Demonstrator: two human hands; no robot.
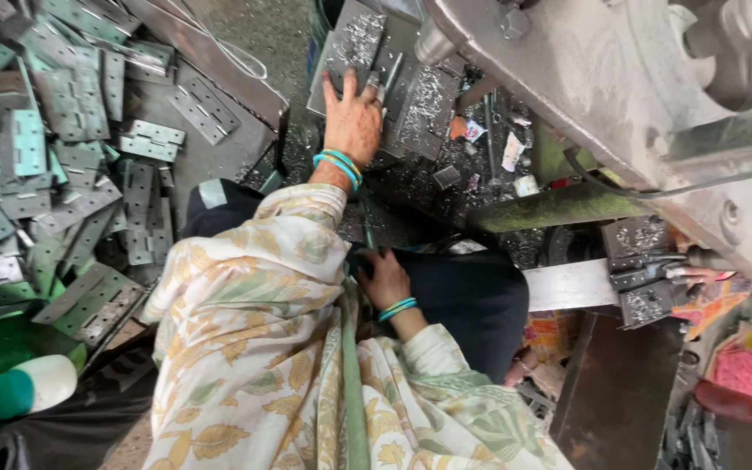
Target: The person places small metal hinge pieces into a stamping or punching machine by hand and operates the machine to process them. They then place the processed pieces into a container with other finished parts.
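My left hand (pixel 354 113) reaches forward and lies flat, fingers apart, on a grey metal plate (pixel 419 109) of the machine bed, which is strewn with metal shavings. Its fingertips touch a small hinge piece (pixel 378 80) on that plate. Teal bangles circle the wrist, and a floral sleeve covers the arm. My right hand (pixel 385 278) rests in my lap against dark trousers with its fingers curled inward. Whether it holds anything is hidden.
A big heap of grey and green metal hinges (pixel 63 157) fills the left. A white bottle with a green cap (pixel 32 386) lies at lower left. The heavy machine frame (pixel 620 78) and a green bar (pixel 559 209) stand right. Another person's hand (pixel 698 277) works at a die block (pixel 646 274).
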